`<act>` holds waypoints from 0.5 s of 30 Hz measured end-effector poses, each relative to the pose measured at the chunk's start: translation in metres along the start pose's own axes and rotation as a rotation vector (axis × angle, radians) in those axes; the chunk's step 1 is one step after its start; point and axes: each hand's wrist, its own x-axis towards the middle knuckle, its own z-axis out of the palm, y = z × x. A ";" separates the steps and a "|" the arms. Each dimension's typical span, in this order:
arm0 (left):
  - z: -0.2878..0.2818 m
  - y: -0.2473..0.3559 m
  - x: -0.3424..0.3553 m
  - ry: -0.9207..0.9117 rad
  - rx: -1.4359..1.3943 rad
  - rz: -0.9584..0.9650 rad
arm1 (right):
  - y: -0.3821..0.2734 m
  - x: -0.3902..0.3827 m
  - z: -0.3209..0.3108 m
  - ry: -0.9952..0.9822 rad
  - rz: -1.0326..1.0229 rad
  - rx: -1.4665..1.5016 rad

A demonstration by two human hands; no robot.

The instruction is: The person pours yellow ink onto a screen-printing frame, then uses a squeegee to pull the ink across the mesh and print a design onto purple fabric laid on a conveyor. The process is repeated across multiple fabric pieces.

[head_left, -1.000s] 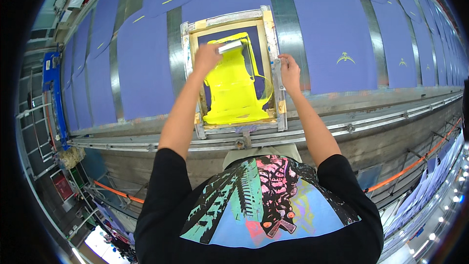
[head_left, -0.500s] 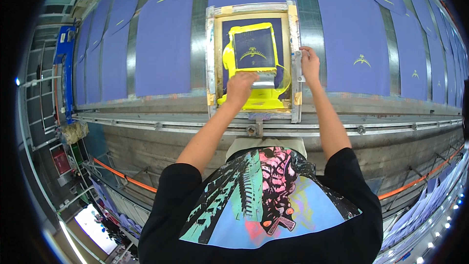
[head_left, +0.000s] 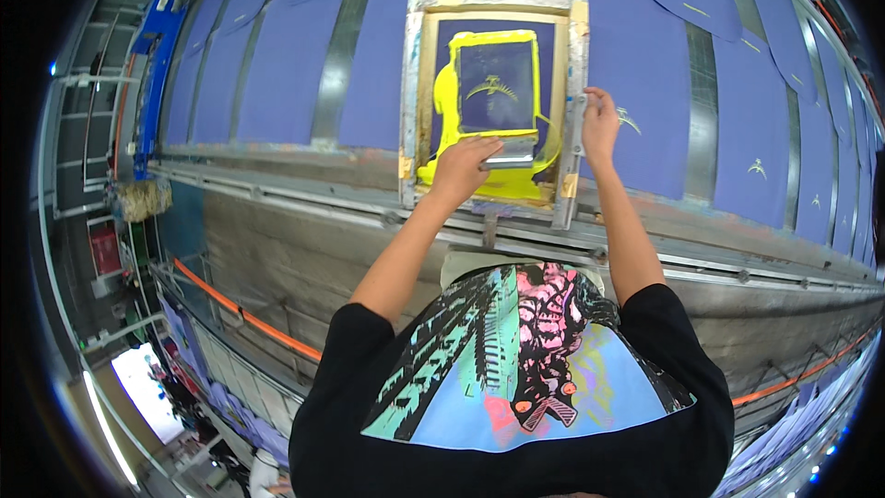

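Note:
A screen-printing frame (head_left: 579,37) sits above the blue fabric panels, straddling two of them. Yellow ink (head_left: 446,97) rings its mesh window (head_left: 516,111), where a fan-shaped motif shows. My left hand (head_left: 466,169) is closed on a squeegee (head_left: 513,155) with a metallic blade, low inside the frame and next to pooled ink. At the frame's right rail, my right hand (head_left: 601,124) grips the outer side with bent fingers. Just right of that hand, a yellow print (head_left: 629,120) shows on a panel, partly hidden by the hand.
Blue panels (head_left: 300,74) run along the long table, split by metal strips (head_left: 702,111). Several on the right bear yellow prints. A metal rail (head_left: 359,212) follows the near edge. A blue machine part (head_left: 164,60) stands at the left end; an orange bar (head_left: 244,314) lies below.
The screen frame and I have moved left along the table, both hands keeping their grips. A yellow print now shows on the panel the frame was covering.

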 end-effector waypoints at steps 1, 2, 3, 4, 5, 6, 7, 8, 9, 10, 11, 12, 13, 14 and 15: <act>-0.014 -0.021 -0.008 -0.002 0.002 -0.020 | -0.006 -0.010 0.024 0.001 -0.011 0.000; -0.031 -0.044 -0.018 -0.010 0.007 -0.044 | -0.014 -0.025 0.051 -0.002 -0.016 0.003; -0.050 -0.065 -0.024 -0.014 0.023 -0.034 | -0.023 -0.038 0.073 0.001 -0.019 -0.001; -0.067 -0.085 -0.029 -0.018 0.039 -0.023 | -0.032 -0.047 0.095 0.001 -0.003 0.009; -0.079 -0.101 -0.035 -0.020 0.054 -0.016 | -0.041 -0.055 0.111 -0.004 0.011 0.017; -0.087 -0.114 -0.042 -0.014 0.063 -0.015 | -0.049 -0.062 0.125 -0.008 0.026 0.026; -0.094 -0.124 -0.049 -0.008 0.072 -0.013 | -0.057 -0.068 0.135 -0.009 0.072 0.001; -0.095 -0.127 -0.055 0.007 0.085 -0.017 | -0.058 -0.069 0.137 -0.018 0.074 -0.011; -0.102 -0.136 -0.060 -0.017 0.077 -0.028 | -0.059 -0.072 0.145 -0.013 0.082 -0.018; -0.107 -0.143 -0.065 -0.034 0.094 -0.027 | -0.060 -0.075 0.151 -0.009 0.091 -0.025; -0.108 -0.148 -0.072 -0.051 0.109 -0.034 | -0.060 -0.075 0.155 -0.003 0.067 -0.040; -0.109 -0.153 -0.081 -0.074 0.122 -0.040 | -0.059 -0.075 0.158 0.005 0.048 -0.058; -0.110 -0.158 -0.091 -0.115 0.123 -0.032 | -0.057 -0.075 0.161 0.011 0.030 -0.077; -0.109 -0.160 -0.100 -0.132 0.130 -0.018 | -0.055 -0.073 0.163 0.014 0.030 -0.098; -0.105 -0.161 -0.107 -0.145 0.136 -0.006 | -0.052 -0.070 0.164 0.014 0.027 -0.121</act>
